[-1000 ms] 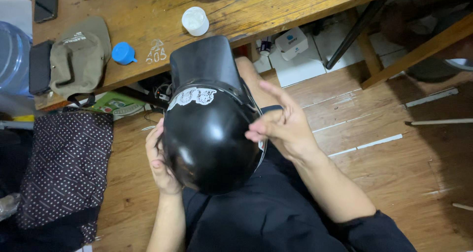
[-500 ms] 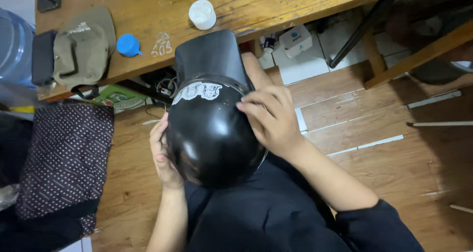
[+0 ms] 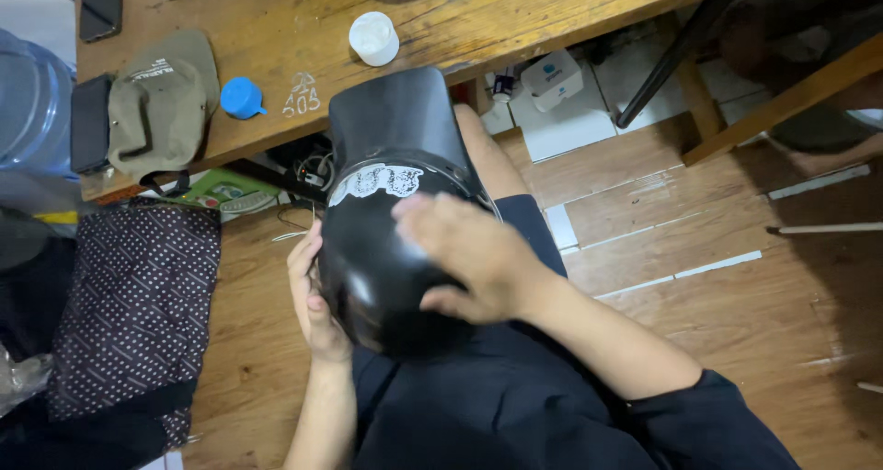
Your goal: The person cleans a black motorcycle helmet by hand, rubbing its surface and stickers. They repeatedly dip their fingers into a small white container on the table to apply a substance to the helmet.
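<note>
**Black helmet steadied on the lap, both hands on its shell**

One glossy black helmet [image 3: 386, 249] rests on the person's lap, its visor end pointing toward the wooden surface [image 3: 515, 19]. The left hand [image 3: 313, 295] cups the shell's side, fingers curved against it. The right hand [image 3: 474, 258] lies spread over the crown, palm down, pressing rather than clenching; whether it holds a cloth underneath cannot be told from this angle. The step in hand looks like rubbing or turning the shell while the other hand braces it. Judging by the grip, the next move calls for keeping the left hand firm so the round shell does not roll off the lap.

Counted nearby: one olive cap [image 3: 161, 102], one blue lid [image 3: 242, 97], one white round container [image 3: 373, 38], two dark phones [image 3: 99, 4], one dotted dark cloth [image 3: 138, 314], one water jug [image 3: 28, 102].
</note>
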